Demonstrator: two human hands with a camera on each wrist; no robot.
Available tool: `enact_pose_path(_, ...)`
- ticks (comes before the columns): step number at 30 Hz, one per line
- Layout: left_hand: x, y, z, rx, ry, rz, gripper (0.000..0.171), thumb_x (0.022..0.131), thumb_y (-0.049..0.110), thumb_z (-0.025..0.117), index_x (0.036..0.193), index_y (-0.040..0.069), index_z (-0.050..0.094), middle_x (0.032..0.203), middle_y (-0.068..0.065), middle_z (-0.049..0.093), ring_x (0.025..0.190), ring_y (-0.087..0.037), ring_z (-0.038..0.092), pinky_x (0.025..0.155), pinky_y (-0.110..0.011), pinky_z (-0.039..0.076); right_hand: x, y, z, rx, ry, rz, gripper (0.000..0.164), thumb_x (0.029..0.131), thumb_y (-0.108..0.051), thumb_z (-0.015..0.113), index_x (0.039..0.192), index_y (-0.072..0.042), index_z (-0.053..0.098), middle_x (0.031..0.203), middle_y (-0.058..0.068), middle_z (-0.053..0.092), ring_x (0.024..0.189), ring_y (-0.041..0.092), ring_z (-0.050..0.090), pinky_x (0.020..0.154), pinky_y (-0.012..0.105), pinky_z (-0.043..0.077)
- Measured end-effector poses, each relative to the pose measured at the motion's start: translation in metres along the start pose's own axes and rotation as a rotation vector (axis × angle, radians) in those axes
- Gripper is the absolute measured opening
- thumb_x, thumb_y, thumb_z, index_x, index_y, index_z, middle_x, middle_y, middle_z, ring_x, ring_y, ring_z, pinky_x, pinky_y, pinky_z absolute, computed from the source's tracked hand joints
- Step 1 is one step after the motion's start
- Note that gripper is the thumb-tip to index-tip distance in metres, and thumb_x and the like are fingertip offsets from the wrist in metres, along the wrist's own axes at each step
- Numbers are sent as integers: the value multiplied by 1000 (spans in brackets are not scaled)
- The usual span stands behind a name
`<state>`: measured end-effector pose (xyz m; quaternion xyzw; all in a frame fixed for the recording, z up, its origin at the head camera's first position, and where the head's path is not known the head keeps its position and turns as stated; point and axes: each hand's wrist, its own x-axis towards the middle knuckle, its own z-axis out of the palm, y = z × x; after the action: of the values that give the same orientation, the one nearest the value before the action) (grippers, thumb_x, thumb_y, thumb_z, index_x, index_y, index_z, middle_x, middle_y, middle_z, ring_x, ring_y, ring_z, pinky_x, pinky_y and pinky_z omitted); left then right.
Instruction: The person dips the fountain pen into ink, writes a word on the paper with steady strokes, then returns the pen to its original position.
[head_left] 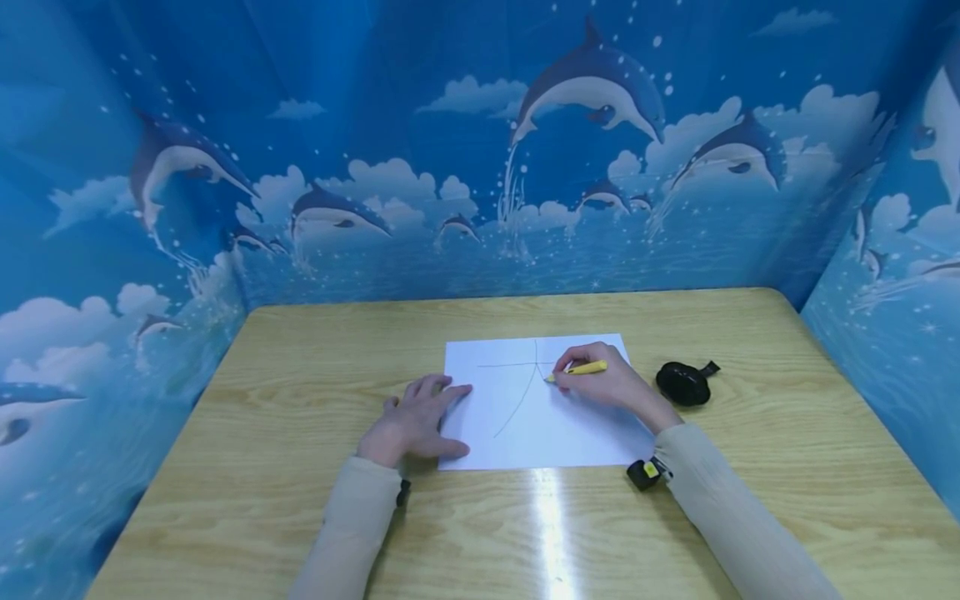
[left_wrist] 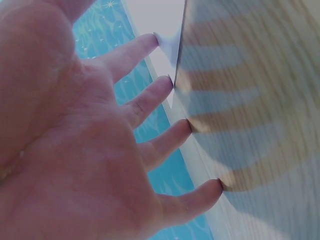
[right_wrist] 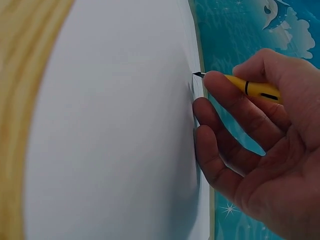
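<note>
A white sheet of paper [head_left: 480,417] lies on the wooden table, with thin dark lines on it: a level line, a short upright one and a curve falling to the lower left. My right hand [head_left: 603,379] pinches a yellow fountain pen [head_left: 588,367]; its dark nib meets the paper just right of where the lines cross. In the right wrist view the pen [right_wrist: 262,91] sits between thumb and index finger, the other fingers curled beneath. My left hand [head_left: 416,421] is spread at the paper's left edge. Its fingertips [left_wrist: 162,85] press on paper and table.
Right of the paper lies a glossy black rounded object [head_left: 682,383] with a short tab. The wooden table [head_left: 300,400] reaches back to a blue dolphin-print curtain [head_left: 420,208], which also hangs on both sides. A small black device [head_left: 643,474] is strapped at the right wrist.
</note>
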<state>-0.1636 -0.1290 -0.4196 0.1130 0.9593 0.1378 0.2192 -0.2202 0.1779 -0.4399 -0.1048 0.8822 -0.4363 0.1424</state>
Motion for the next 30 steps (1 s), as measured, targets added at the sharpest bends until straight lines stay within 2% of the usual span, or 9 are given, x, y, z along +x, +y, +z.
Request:
enact_pose_path(8, -1, 1, -2, -4, -1, 0, 84, 86, 46, 79, 158, 32, 38, 168, -6, 26, 156, -38, 20, 117, -77, 19, -4, 4, -2, 9, -22, -36, 14, 92, -23, 72, 101, -12, 76, 81, 3, 74, 68, 16, 52, 62, 27, 41)
enact_pose_path(30, -3, 1, -3, -4, 0, 10, 84, 87, 45, 79, 158, 31, 38, 168, -6, 26, 156, -39, 20, 116, -77, 20, -11, 6, -4, 9, -52, -39, 13, 92, -21, 73, 100, -11, 76, 79, 3, 73, 68, 15, 51, 62, 25, 40)
